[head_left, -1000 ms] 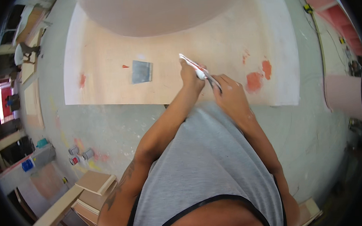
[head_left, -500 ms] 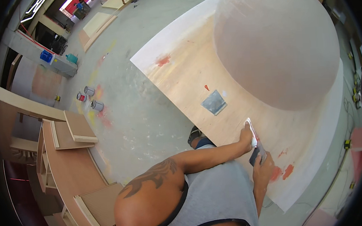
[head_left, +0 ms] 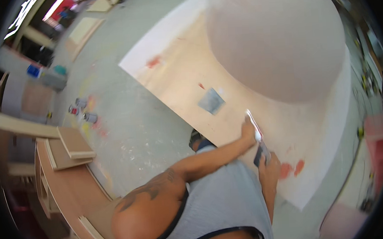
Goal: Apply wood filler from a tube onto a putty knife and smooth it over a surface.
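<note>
Over the near part of a plywood board (head_left: 176, 83), my left hand (head_left: 247, 134) is closed around a slim white tube (head_left: 252, 121) with a trace of red near its lower end. Just below it, my right hand (head_left: 270, 167) grips a flat grey-and-dark scraper (head_left: 261, 152), its upper edge close to or against the tube; blur hides the exact contact. A square grey plate (head_left: 211, 101) lies on the board to the left of my hands, beside a small red pointed piece (head_left: 201, 86). Red smears (head_left: 286, 170) mark the wood right of my right hand.
A large, smooth, pale round form (head_left: 279, 44) covers the board's far right side. Paint cans (head_left: 90, 117) stand on the stained floor at left. Wooden cabinet pieces (head_left: 68, 184) are at lower left. Cables (head_left: 346, 175) run along the floor at right.
The whole view has shifted, so the board and both hands appear farther left and higher. Both hands keep their hold, the tube and scraper still close together.
</note>
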Action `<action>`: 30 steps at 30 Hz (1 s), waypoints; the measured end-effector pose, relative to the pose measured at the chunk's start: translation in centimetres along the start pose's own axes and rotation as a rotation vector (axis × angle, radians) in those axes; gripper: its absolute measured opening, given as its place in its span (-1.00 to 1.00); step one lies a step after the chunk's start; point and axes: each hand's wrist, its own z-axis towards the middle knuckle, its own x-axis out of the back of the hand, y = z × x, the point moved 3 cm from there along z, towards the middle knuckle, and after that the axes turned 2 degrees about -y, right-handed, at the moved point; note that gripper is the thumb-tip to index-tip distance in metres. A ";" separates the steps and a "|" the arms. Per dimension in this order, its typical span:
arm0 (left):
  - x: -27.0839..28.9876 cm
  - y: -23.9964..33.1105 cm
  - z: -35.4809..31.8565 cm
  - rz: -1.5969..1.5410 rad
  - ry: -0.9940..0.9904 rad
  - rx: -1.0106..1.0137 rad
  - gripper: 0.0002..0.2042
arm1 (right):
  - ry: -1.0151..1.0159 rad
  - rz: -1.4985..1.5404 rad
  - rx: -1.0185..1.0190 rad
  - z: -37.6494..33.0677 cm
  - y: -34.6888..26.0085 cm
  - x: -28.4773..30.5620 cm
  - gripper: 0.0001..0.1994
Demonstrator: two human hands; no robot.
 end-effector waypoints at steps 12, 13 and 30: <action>-0.3 1.0 -0.3 -0.178 0.072 0.111 -0.51 | 0.098 0.155 -0.010 2.7 -1.7 0.8 -0.79; -0.1 0.8 -0.5 -0.172 0.073 0.119 -0.51 | 0.095 0.186 -0.013 2.8 -1.6 0.8 -0.79; -0.8 1.0 -1.2 -0.089 0.033 0.108 -0.54 | 0.122 0.133 0.016 2.1 -1.4 0.9 -0.78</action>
